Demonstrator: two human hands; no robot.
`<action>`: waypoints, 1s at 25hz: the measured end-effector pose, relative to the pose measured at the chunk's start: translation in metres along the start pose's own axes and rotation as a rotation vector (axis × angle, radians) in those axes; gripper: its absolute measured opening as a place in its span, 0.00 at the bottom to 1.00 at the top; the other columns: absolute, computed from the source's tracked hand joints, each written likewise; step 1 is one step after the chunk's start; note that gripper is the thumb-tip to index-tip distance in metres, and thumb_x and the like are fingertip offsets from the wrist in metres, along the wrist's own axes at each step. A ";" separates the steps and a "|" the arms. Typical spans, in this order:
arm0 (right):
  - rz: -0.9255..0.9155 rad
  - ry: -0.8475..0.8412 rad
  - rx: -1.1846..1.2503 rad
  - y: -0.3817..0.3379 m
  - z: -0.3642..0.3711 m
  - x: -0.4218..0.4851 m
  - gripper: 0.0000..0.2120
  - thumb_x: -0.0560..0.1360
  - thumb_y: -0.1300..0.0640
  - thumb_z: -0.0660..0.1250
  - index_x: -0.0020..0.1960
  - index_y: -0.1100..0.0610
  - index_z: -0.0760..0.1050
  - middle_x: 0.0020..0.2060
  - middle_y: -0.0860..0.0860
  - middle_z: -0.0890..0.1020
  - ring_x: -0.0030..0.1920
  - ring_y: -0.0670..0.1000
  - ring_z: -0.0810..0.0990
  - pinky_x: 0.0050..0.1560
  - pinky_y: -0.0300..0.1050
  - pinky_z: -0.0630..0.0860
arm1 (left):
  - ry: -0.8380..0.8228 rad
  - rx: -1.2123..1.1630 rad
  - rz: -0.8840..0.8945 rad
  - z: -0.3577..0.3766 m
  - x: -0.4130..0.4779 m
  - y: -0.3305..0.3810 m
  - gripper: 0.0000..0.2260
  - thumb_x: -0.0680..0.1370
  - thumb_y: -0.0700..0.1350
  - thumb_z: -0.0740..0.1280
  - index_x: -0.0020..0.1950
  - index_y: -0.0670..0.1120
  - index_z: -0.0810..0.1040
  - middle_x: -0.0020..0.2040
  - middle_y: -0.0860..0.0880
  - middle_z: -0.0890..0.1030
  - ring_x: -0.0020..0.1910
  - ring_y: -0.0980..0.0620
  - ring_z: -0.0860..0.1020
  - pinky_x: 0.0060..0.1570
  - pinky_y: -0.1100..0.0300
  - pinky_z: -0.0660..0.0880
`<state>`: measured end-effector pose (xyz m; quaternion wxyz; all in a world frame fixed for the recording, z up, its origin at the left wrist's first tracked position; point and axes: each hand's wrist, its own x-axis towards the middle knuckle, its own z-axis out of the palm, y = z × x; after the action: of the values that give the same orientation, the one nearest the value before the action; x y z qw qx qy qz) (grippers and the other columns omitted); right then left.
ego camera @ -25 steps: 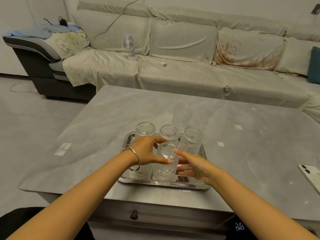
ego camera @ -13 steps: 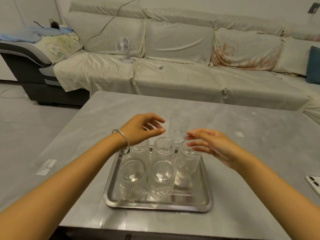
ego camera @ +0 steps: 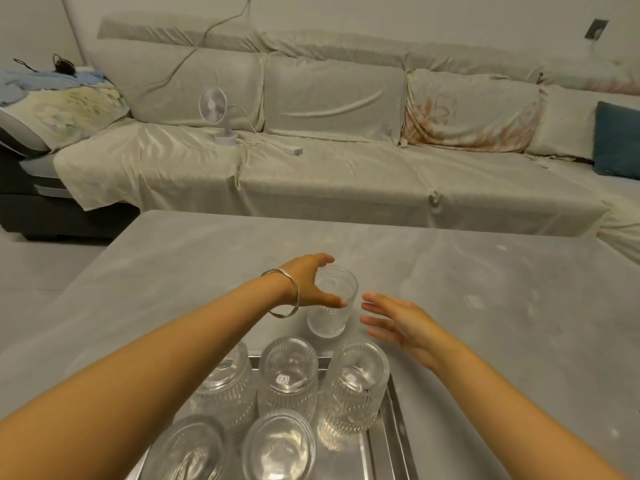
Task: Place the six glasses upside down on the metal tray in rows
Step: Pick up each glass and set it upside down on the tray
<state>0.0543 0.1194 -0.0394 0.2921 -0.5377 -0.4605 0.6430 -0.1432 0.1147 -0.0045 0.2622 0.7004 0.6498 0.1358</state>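
A ribbed clear glass point(ego camera: 331, 308) stands upright on the grey table point(ego camera: 485, 341), just beyond the metal tray point(ego camera: 389, 441). My left hand point(ego camera: 308, 282), with a silver bangle on the wrist, wraps around this glass: thumb on its near side, fingers behind the rim. My right hand point(ego camera: 398, 323) hovers open to the right of the glass, fingers spread, not touching it. On the tray several glasses stand upside down: a back row of three point(ego camera: 287, 372) and two in front point(ego camera: 280, 448). The front right spot of the tray is bare.
A cloth-covered sofa point(ego camera: 346, 168) runs behind the table, with a small white fan point(ego camera: 218, 116) and a power strip point(ego camera: 294, 150) on its seat. A blue cushion point(ego camera: 616, 143) lies at the right. A dark chaise point(ego camera: 34, 202) stands at the left.
Both hands left the tray's glasses and reached forward to the upright glass. My left hand now closes around it. The camera has tilted down and moved closer.
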 end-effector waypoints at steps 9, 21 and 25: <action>-0.114 -0.037 0.031 -0.010 -0.013 -0.017 0.19 0.76 0.49 0.65 0.65 0.55 0.72 0.64 0.53 0.76 0.62 0.53 0.77 0.61 0.47 0.74 | 0.236 -0.078 0.027 -0.017 -0.015 0.011 0.37 0.64 0.59 0.73 0.70 0.49 0.65 0.65 0.47 0.74 0.55 0.48 0.77 0.56 0.54 0.74; -0.339 -0.291 0.259 -0.036 0.001 -0.132 0.22 0.68 0.50 0.70 0.62 0.54 0.76 0.58 0.55 0.83 0.58 0.55 0.82 0.53 0.45 0.81 | 0.277 -1.030 0.209 -0.028 -0.158 0.051 0.33 0.61 0.56 0.72 0.65 0.55 0.70 0.62 0.48 0.76 0.57 0.51 0.78 0.49 0.55 0.80; -0.408 -0.204 0.139 -0.028 -0.006 -0.162 0.29 0.62 0.48 0.74 0.61 0.55 0.76 0.57 0.57 0.83 0.55 0.53 0.83 0.50 0.46 0.82 | 0.262 -0.796 0.220 -0.004 -0.190 0.044 0.27 0.62 0.62 0.70 0.59 0.64 0.69 0.59 0.55 0.76 0.56 0.61 0.77 0.50 0.66 0.77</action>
<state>0.0971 -0.0091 0.0542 0.4041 -0.3445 -0.5415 0.6517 -0.1307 -0.0719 0.0515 0.4114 0.5865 0.4959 0.4908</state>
